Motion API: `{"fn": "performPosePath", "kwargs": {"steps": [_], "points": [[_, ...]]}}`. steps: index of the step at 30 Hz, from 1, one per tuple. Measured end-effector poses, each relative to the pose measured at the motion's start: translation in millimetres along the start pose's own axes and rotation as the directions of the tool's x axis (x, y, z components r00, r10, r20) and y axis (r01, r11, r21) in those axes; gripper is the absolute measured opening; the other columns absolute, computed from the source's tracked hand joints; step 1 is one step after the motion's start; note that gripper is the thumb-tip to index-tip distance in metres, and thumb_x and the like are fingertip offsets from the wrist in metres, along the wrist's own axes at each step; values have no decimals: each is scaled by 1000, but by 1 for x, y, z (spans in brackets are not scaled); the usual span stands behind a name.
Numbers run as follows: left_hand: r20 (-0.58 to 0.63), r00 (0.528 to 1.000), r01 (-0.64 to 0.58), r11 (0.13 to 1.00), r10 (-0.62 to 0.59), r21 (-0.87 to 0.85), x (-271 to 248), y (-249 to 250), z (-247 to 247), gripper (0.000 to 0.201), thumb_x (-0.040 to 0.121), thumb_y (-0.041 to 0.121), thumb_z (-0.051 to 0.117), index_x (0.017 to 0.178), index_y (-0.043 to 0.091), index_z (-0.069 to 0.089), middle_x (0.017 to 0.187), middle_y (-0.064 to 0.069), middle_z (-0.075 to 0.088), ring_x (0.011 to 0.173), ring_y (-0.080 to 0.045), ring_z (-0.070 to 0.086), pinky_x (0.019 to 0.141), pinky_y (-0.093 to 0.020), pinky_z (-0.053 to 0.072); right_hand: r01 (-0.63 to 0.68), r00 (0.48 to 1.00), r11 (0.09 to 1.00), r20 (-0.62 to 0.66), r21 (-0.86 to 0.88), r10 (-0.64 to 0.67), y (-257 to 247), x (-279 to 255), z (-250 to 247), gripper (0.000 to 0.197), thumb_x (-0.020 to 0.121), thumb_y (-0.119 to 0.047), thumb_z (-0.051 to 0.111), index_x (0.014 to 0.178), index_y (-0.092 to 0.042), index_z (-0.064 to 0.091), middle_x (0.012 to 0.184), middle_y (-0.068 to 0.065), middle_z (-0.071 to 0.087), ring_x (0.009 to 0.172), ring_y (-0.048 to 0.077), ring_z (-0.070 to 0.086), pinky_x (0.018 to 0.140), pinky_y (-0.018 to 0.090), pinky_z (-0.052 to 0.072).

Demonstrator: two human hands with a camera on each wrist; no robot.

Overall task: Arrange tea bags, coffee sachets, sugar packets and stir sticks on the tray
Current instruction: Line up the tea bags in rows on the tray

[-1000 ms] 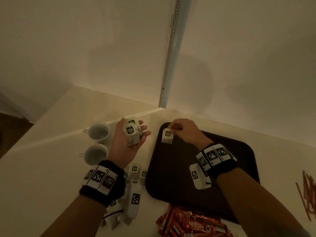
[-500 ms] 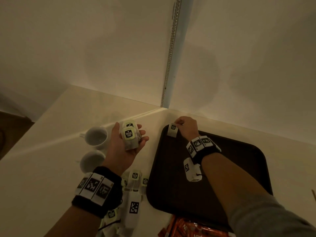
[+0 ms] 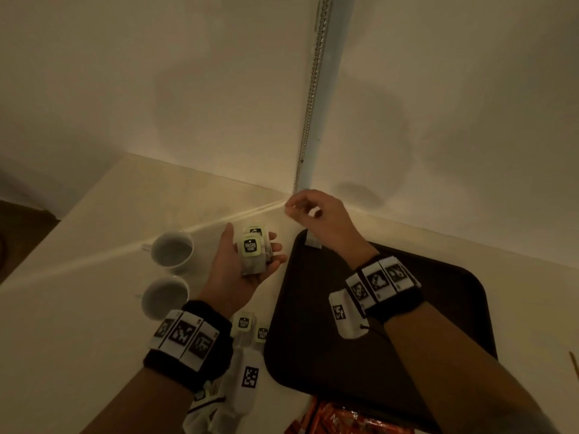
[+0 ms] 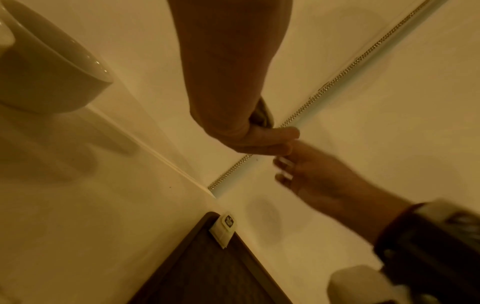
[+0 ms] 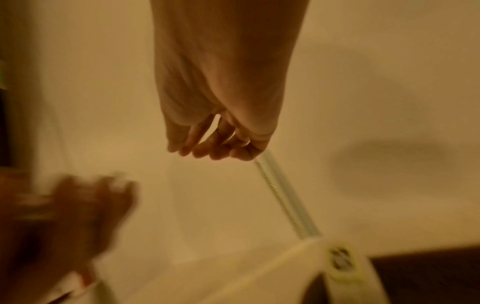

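Single tea bag [image 4: 224, 228] flat in the far corner of the tray [image 3: 438, 308], just below the right hand [image 3: 319, 220] and apart from its fingers [image 3: 293, 208]. Those fingers loosely curled, empty, lifted clear of the bag.

Stack of tea bags [image 3: 253, 255] in the upturned left hand [image 3: 241, 270], just to the left of the right-hand fingers, cradled by lightly curled fingers [image 3: 275, 256], thumb out to the side.

Step in hand, by the look of it: fetching the next bag from the stack for the tray. Best to pinch one bag only by its paper tag or top edge, peel it off slowly so the strings do not drag a second bag along, then lay it flat just beside the first, edges parallel, tag up.

Bags thin, soft and porous, pale paper pouches with square printed tags; likely light and quick to slide or flip. Tray dark, matt, round-cornered, with a low raised rim.

More loose tea bags [image 3: 247, 327] on the pale, smooth desk [image 3: 78, 308] below the left wrist. Two glossy white cups [image 3: 171, 250] further left of the left-hand fingers. Shiny orange-red coffee sachets [image 3: 338, 418] at the tray's near edge, well back from both hands. Sugar packets not made out.
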State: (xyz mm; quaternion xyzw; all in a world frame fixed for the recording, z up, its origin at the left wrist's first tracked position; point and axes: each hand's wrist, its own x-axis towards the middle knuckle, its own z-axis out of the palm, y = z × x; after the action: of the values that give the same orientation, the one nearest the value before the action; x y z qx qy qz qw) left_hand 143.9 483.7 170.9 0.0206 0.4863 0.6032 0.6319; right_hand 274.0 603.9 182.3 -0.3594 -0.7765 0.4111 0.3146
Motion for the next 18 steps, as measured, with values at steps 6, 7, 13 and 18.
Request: {"fn": "performPosePath", "kwargs": {"steps": [6,7,13,18], "points": [[106,994,-7,1000,8,-9,-11,-2,25,64,96,60,24,99,10,64,85,-7,74,75,-17,72,61,-28,59,292,933,888,312,-355,-182,-41,-24,4,38,70,-38,78,100,-20,66,91,-6,56,87,13,48,76,31,43],[145,989,6,1000,-3,-17,-14,-2,28,67,96,60,21,101,9,64,88,-8,74,78,-17,72,64,-29,60,290,935,879,307,-378,-176,-42,-25,2,37,70,-38,78,100,-20,66,91,-7,54,88,13,47,76,32,43],[271,962,38,999,-38,5,-26,0,35,72,94,63,17,118,9,59,110,-12,68,97,-21,67,80,-34,57,225,947,909,297,-352,-120,-51,-32,-15,40,69,-31,79,103,-21,60,94,-7,54,88,8,43,74,25,39],[345,938,-6,997,-19,72,-30,0,40,68,93,63,21,124,14,57,104,-6,70,94,-16,69,82,-34,56,198,948,928,302,-316,-100,-60,-31,-24,42,61,-29,84,94,-18,60,88,-5,53,81,9,46,65,13,36]]}}
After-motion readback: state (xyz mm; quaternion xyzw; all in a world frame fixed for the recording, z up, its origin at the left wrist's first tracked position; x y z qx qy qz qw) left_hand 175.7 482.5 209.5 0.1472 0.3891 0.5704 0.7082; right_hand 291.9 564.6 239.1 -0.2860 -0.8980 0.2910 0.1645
